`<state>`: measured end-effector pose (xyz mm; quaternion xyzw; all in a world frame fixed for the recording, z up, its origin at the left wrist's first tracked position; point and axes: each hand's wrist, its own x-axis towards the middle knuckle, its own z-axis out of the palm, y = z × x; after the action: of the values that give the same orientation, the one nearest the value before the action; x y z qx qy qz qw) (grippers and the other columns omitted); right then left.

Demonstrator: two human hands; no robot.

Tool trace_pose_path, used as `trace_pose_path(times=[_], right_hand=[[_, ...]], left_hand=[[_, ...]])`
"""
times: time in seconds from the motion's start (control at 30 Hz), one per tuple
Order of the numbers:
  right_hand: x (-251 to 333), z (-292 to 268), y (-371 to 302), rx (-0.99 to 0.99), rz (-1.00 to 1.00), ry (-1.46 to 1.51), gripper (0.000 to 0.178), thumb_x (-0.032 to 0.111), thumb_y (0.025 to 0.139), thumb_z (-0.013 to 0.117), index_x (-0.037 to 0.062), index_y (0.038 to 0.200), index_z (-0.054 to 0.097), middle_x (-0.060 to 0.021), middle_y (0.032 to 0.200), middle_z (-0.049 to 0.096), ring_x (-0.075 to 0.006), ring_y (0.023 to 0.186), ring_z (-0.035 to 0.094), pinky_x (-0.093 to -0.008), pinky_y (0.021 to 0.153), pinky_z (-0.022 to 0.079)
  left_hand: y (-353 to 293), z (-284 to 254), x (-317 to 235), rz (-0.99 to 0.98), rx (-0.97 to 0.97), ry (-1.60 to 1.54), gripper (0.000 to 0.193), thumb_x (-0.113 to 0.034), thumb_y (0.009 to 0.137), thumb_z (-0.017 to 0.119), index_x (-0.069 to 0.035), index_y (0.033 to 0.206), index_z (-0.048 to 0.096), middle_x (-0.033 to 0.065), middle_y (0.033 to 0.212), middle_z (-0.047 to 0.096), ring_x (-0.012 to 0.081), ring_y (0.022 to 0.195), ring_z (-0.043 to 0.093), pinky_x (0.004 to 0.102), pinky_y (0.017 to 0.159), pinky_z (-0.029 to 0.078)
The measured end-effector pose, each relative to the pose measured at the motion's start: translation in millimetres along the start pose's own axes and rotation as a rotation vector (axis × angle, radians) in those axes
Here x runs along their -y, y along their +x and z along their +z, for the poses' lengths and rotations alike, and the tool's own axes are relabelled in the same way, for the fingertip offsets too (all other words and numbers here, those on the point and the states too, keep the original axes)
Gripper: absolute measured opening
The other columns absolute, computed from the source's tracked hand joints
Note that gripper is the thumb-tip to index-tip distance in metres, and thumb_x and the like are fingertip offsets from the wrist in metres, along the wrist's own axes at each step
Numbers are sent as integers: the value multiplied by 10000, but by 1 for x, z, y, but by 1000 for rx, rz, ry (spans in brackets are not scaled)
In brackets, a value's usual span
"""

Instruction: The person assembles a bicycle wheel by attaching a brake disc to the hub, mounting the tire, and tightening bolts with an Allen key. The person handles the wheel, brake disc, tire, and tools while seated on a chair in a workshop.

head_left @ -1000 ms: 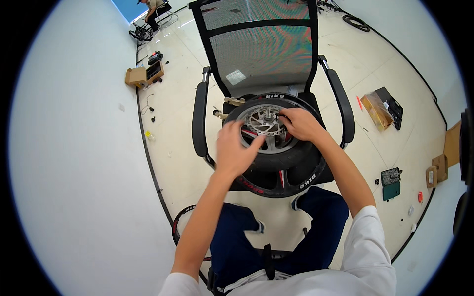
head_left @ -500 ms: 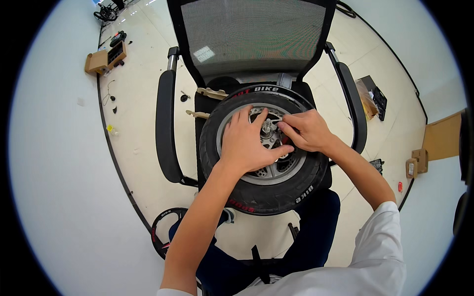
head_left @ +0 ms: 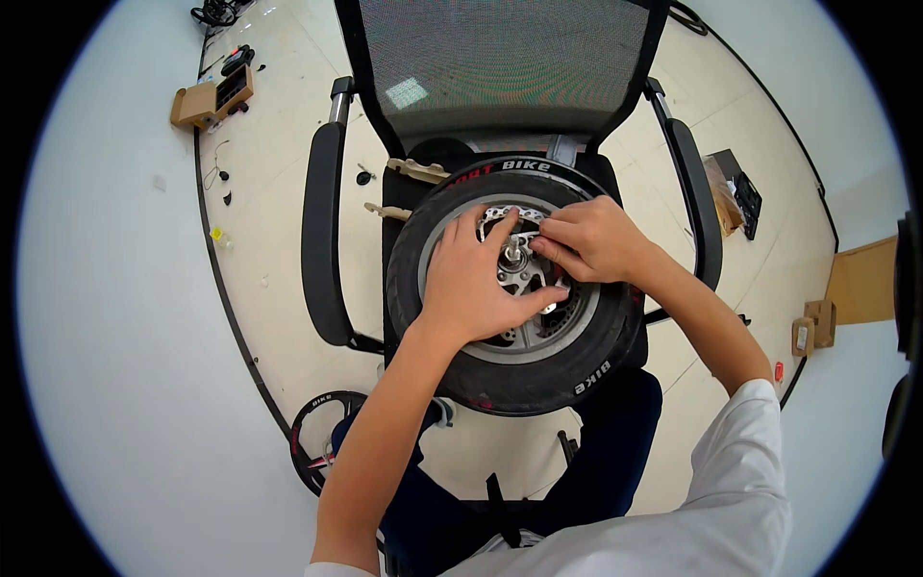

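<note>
Left hand [head_left: 466, 286] now covers more disc [head_left: 522, 278]; right hand [head_left: 596, 238] perhaps pinching.

Beyond my left grip [head_left: 469, 284] and my right grip [head_left: 598, 240], the far edge of the black ring [head_left: 577, 176] showing around the tyre [head_left: 510, 383] carries block capitals: red letters [head_left: 473, 176] leftward, white letters [head_left: 527, 165] rightward. Nearer me than my right grip, white capitals [head_left: 593, 378] stand on the near right edge; nearer me than my left grip, a red marking [head_left: 481, 404] is too unclear to read. Left of my left grip and nearer me, the black wheel [head_left: 306, 414] bears white lettering [head_left: 322, 399] and red lettering [head_left: 294, 440]. Well right of my right grip, 1 small cardboard box [head_left: 811, 334] has a white label [head_left: 802, 338], illegible.
</note>
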<state>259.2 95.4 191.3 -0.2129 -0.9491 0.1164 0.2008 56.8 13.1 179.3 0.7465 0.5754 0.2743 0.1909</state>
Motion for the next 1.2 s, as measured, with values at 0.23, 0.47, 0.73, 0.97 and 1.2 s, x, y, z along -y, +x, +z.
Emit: trace_pose_path(times=[0.23, 0.47, 0.73, 0.97, 1.2], right_hand=[[67, -4, -19, 255, 317, -115, 238, 268, 941, 597, 42, 954, 524, -159, 635, 631, -363, 606, 646, -442, 548, 501], [76, 11, -14, 299, 307, -78, 249, 277, 925, 617, 51, 935, 513, -164, 647, 634, -380, 620, 640, -456, 556, 501], [82, 20, -15, 244, 197, -213, 250, 277, 923, 641, 72, 811, 553, -73, 666, 566, -280, 593, 611, -396, 512, 479], [104, 56, -24, 139, 98, -269, 233, 208, 812, 746, 78, 778, 556, -51, 648, 470, -232, 564, 551, -353, 487, 442], [87, 47, -24, 117, 170, -187, 199, 192, 845, 724, 53, 824, 583, -86, 703, 523, -259, 641, 577, -372, 567, 470]], left_hand=[[-33, 5, -21, -74, -101, 47, 966, -549, 608, 836, -30, 1366, 538, 246, 1361, 437, 396, 1233, 450, 452, 1018, 430], [-53, 15, -6, -112, -156, -2, 946, -493, 625, 832, -31, 1386, 513, 259, 1380, 413, 407, 1201, 445, 457, 1003, 432], [-87, -25, 40, -28, -441, -74, 654, -284, 765, 754, 17, 1304, 538, 250, 1341, 479, 409, 1212, 461, 480, 1025, 397], [-137, 26, 96, -435, -561, -466, 581, -229, 872, 724, 50, 1318, 480, 215, 1242, 562, 320, 1153, 557, 396, 1004, 425], [-133, 35, 113, -532, -457, -1052, 551, -240, 864, 747, 59, 1250, 493, 175, 1069, 655, 213, 919, 667, 306, 830, 526]])
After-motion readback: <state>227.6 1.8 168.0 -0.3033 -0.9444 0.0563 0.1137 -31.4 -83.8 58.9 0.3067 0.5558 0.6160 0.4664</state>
